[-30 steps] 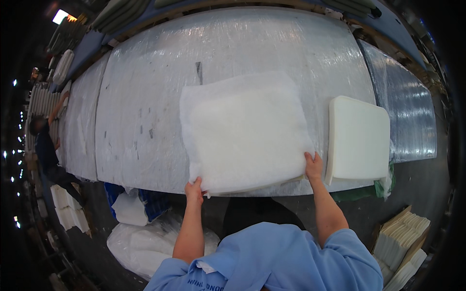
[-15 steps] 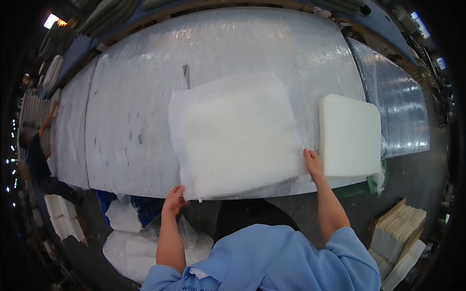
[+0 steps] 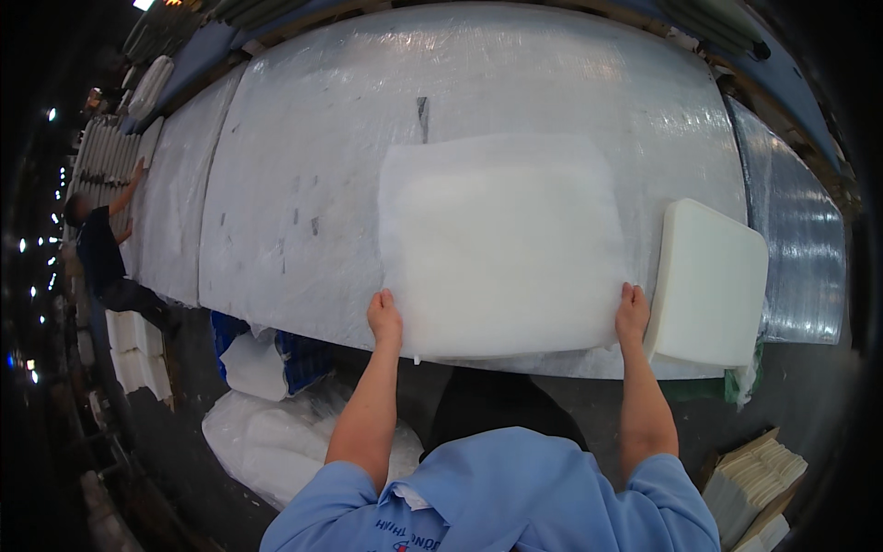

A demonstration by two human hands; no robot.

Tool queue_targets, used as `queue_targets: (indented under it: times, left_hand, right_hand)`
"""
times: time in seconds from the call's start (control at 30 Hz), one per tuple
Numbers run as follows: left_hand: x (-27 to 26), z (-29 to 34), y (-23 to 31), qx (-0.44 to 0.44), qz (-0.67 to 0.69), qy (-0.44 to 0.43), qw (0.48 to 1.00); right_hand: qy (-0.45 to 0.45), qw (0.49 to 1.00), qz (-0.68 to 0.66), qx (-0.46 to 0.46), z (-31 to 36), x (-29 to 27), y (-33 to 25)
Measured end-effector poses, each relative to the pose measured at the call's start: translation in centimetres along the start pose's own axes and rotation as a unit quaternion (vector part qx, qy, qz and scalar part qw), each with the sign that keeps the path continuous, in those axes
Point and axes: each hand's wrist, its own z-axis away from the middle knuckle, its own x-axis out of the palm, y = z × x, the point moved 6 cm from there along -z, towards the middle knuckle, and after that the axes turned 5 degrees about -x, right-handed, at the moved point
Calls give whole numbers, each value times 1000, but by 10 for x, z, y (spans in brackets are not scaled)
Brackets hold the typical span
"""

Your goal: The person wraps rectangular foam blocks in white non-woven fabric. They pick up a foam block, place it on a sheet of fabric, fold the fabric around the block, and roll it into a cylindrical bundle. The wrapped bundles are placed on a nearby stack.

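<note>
A soft white sheet of wadding (image 3: 506, 248) lies near the front edge of the plastic-wrapped table. Its thin, fuzzy border surrounds a smoother, creamier square, and a small white tab pokes out at the near left corner. At the sheet's left side, my left hand (image 3: 386, 319) is closed with its fingers pinching the edge. My right hand (image 3: 632, 315) likewise pinches the right edge. Just right of that hand, a white foam cushion (image 3: 706, 285) with rounded corners rests at a slant on the table.
Clear film covers the broad table (image 3: 303, 166). Below its front edge lie a blue bag (image 3: 308, 361) and a white plastic-wrapped bundle (image 3: 267, 442). A box of stacked white pads (image 3: 754, 483) stands lower right. Another person (image 3: 101, 248) works at far left.
My left hand has moved up to the wadding's left edge and closed on it. The sheet now lies squarer to me. The cushion has turned slightly, and the view has shifted.
</note>
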Motion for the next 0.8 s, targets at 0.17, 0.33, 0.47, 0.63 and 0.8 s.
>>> queue_targets:
  times: [0.17, 0.33, 0.47, 0.63, 0.8]
  left_hand:
    - [5, -1, -10, 61, -32, 28, 997]
    - [12, -7, -12, 95, -77, 51, 991]
    - [23, -12, -17, 117, -74, 34, 990]
    - [24, -3, -11, 136, -136, 16, 981]
    - [29, 3, -7, 134, -147, 10, 980]
  right_hand:
    - [-8, 1000, -24, -7, -5, 7, 9]
    - [-59, 998, -3, 3, -10, 16, 23]
    - [-83, 994, 60, -33, -14, 26, 25]
    - [-98, 990, 85, -58, -10, 27, 17]
    - [-136, 969, 204, -38, -7, 35, 21]
